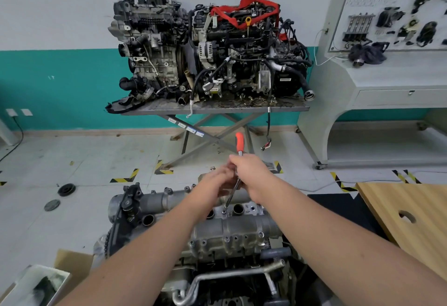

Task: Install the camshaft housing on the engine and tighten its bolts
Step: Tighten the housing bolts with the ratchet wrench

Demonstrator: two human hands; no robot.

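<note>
- Two bare forearms are reaching from the bottom edge toward the centre, crossing over the engine (232,274) that is sitting directly below the camera.
- Lying across the top of the engine is the grey camshaft housing (217,230), with a row of bolts (226,239) showing along its near edge and more along its far edge.
- Curling round the upper shaft of the ratchet wrench (238,160), just below the orange handle, is the right hand (251,175); the handle is projecting above the fist.
- Slanting down and to the left, the wrench shaft is ending on a fastener (225,211) at the middle of the housing, between two round bores.
- Meeting the right hand at the wrench is the left hand (215,181), its fingers bending toward the shaft; whether it is actually clasping the shaft cannot be told, since the right hand is covering the contact.
- Standing against the wall on a scissor-leg table (215,109) are two further engines (208,49).
- Resting at the right edge is a wooden board (408,216) with a round hole.
- Lying at the lower left is an open cardboard box (46,279).
</note>
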